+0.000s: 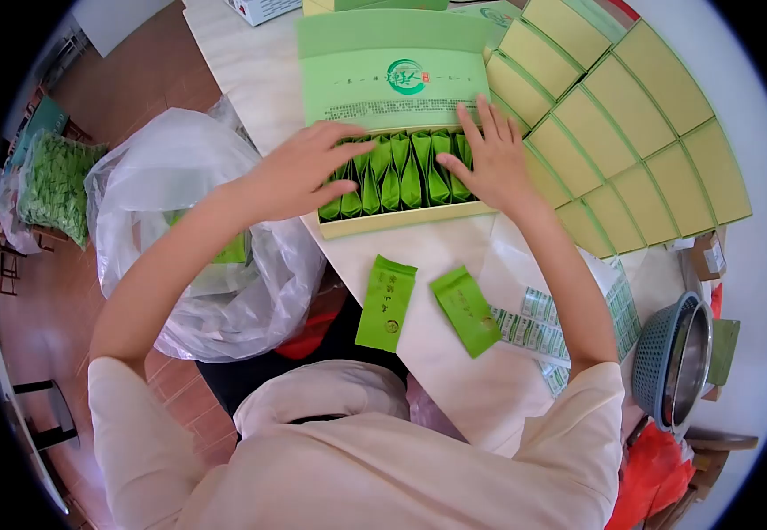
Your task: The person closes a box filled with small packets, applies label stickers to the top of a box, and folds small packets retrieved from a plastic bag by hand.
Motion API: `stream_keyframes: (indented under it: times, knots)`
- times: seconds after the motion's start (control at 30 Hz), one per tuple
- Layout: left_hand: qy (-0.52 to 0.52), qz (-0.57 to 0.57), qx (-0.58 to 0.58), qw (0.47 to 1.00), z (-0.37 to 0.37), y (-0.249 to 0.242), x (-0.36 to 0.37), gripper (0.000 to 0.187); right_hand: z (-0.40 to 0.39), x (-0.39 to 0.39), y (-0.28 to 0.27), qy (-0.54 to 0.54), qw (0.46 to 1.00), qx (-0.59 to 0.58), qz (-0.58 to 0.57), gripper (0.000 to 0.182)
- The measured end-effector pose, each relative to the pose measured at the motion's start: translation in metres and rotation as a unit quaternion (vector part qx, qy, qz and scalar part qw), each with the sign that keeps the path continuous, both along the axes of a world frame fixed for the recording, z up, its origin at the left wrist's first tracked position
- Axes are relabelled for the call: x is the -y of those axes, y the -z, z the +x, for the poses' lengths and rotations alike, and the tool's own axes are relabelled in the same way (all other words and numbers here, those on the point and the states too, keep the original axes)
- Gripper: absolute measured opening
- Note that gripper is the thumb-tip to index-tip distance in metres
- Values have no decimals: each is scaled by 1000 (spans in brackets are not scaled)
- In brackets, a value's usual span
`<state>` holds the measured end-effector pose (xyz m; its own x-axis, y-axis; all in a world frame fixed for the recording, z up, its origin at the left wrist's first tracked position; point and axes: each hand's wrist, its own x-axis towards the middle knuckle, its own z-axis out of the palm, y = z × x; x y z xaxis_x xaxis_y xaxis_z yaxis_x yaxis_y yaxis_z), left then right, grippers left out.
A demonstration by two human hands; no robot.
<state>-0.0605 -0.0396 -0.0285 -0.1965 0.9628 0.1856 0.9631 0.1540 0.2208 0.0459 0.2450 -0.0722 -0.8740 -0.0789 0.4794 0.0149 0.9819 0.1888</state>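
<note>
A cardboard gift box (401,221) lies on the table with its pale green printed lid (361,75) folded back. Inside, several green sachets (390,185) stand on edge in a row. My left hand (299,172) reaches over the left end of the row, thumb and fingers apart. At the right end, my right hand (496,168) has its fingers stretched out over the sachets and the box edge. Whether either hand presses on the sachets is hard to see. Two loose green sachets, one nearer the left (386,302) and one nearer the right (465,311), lie in front of the box.
Closed boxes (635,132) are stacked at the right. Sheets of small labels (533,331) lie beneath my right forearm. An open plastic bag (171,159) stands left of the table. A blue basket (657,353) holds a metal bowl (691,362).
</note>
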Motion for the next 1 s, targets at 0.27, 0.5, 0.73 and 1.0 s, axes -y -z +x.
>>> stream_keyframes:
  times: [0.27,0.5,0.73,1.0]
  knots:
    - [-73,51,116,989,19,2,44,25,12,117,-18,-357,887,100,-273,14]
    - [-51,24,13,998,37,-2,42,24,17,111,-23,-300,930,122,-173,17]
    - [-85,-32,6,996,42,5,35,28,32,108,-15,-300,921,111,-220,40]
    - [-68,66,-77,993,39,4,-2,45,65,87,-15,-159,963,115,-185,48]
